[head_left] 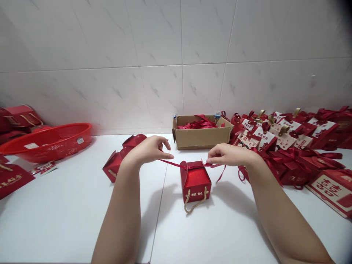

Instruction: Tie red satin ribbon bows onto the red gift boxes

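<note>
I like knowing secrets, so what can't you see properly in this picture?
All in the head view:
- Inside the small red box: its walls and top flaps hide it.
- Bottom of the cardboard box: hidden by its front wall and the loose ribbons piled inside.
- Gold writing on the small red box: too small to read.
- Flat red box at the right: cut off by the edge.
- Where the left hand and right hand pinch the ribbon: fingers cover it.

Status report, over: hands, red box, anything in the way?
Left hand and right hand each pinch the ribbon, stretched across the red box top. Box upright. Cardboard box behind, clear of hands.
</note>
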Available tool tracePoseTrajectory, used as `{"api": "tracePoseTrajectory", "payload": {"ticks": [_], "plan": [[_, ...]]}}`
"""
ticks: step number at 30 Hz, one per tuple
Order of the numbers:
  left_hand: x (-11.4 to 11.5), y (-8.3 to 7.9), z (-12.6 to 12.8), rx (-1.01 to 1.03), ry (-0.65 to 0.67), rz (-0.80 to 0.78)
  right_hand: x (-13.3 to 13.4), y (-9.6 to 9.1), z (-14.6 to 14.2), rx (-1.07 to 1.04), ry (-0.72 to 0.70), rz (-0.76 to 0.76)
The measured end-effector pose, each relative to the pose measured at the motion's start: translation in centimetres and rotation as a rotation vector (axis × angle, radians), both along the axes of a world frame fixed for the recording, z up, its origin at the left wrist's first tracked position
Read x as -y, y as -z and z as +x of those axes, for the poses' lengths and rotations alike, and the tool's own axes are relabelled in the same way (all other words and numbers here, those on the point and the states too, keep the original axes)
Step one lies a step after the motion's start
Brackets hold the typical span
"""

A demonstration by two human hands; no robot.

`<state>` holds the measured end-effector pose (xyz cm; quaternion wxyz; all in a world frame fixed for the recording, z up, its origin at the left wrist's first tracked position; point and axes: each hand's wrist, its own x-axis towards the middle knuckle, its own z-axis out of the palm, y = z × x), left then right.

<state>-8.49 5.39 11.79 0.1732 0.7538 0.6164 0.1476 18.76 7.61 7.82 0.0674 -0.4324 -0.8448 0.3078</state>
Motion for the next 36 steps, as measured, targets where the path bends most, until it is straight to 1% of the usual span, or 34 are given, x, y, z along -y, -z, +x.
{"api": "tracePoseTrajectory", "payload": {"ticks": [3,6,9,11,12,15,18,21,23,25,28,30,32,34,36], "plan": [[-0.4,0.3,-0.1,-0.110,0.038,-0.068,-0.2,0.3,-0.1,0.108,0.038,0.072],[-0.8,0.8,-0.2,-0.142,0.069,-0.160,-0.4,0.4,-0.3,0.169,0.052,0.061],[-1.1,1.3,-0.3,-0.053,0.152,-0.196,-0.4,0.3,-0.3,0.190,0.046,0.040],[-1.2,1.5,-0.2,0.021,0.213,-0.185,-0.3,0.2,-0.2,0.180,0.031,0.022],[-1.1,1.5,-0.2,0.040,0.223,-0.176,-0.2,0.1,-0.1,0.170,0.026,0.013],[-0.8,1.3,-0.2,0.070,0.183,-0.166,-0.1,0.0,0.2,0.142,0.029,-0.001],[-0.2,1.1,-0.4,0.147,0.136,-0.145,0.0,0.0,0.2,0.148,0.057,0.005],[0.4,0.7,-0.4,0.165,0.090,-0.053,0.2,-0.2,0.0,0.134,0.058,0.018],[0.8,0.4,-0.1,0.176,0.122,0.019,0.4,-0.4,-0.3,0.088,0.051,0.052],[1.2,0.1,0.4,0.175,0.159,0.053,0.7,-0.6,-0.5,0.017,0.062,0.090],[1.6,-0.3,1.1,0.133,0.146,0.017,1.0,-0.8,-0.3,-0.044,0.068,0.061],[1.7,-0.4,1.2,0.133,0.139,-0.009,1.1,-0.9,0.1,-0.013,0.064,0.035],[1.7,-0.5,1.1,0.156,0.141,0.012,1.1,-0.9,0.7,0.037,0.096,0.078],[1.7,-0.5,0.9,0.177,0.133,0.058,1.1,-1.0,1.2,0.072,0.157,0.141],[1.6,-0.5,0.5,0.185,0.121,0.078,1.0,-1.1,1.7,0.110,0.209,0.168]]}}
